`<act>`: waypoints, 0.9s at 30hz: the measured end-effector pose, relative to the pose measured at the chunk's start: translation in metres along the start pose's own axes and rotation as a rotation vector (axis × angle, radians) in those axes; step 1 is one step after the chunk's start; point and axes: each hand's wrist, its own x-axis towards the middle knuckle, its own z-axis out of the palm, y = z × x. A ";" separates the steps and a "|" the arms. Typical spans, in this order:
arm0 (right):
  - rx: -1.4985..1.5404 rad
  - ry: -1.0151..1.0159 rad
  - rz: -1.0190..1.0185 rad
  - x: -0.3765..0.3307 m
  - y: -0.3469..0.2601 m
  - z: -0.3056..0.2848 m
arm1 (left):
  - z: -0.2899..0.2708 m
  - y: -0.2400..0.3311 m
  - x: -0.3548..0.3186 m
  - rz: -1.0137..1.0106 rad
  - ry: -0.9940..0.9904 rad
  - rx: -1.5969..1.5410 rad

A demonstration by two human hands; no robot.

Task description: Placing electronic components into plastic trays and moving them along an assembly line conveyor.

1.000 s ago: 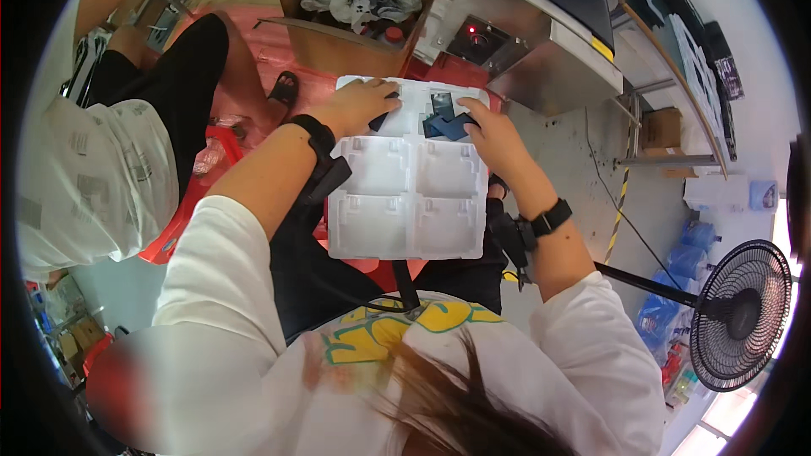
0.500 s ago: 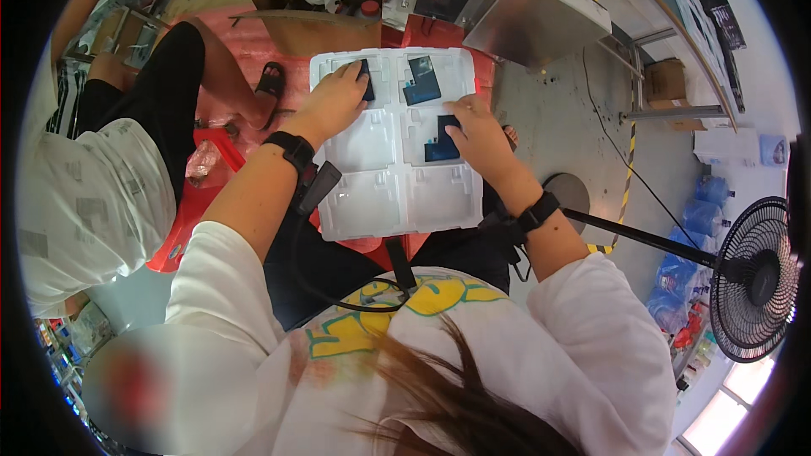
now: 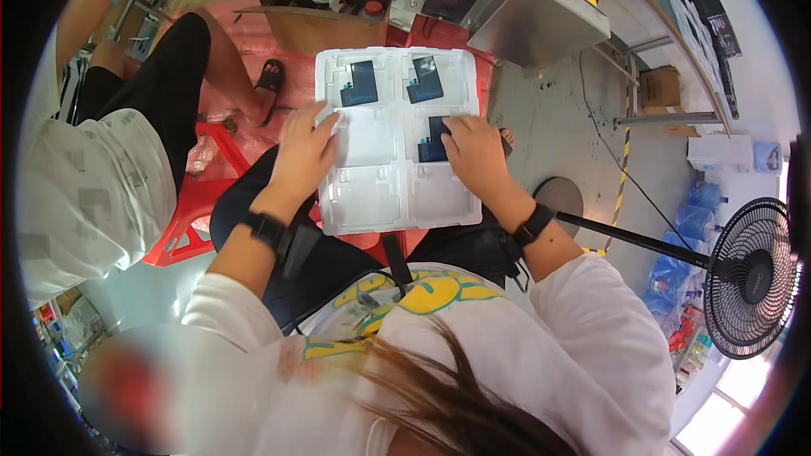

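A white plastic tray with several moulded compartments rests over my lap. Flat, dark L-shaped pieces lie in it: one at the upper left, one at the upper right, and one in the middle right compartment. At that last piece's right side, my right hand has its thumb and fingers closed on the edge; its fingertips partly cover the piece. My left hand is at the tray's left edge, thumb and fingers apart, with no piece in it.
A seated person's leg and a red stool are to the left. Beyond the tray stand an open cardboard box and a metal machine housing. A black fan stands at the right.
My left hand has let go of the upper left piece and drawn back to the tray's left edge. The middle right piece has shifted slightly left with my right hand on it.
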 end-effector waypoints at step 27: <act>0.925 -0.409 0.047 0.139 -0.107 -0.162 | -0.050 -0.047 -0.112 -0.753 0.027 0.321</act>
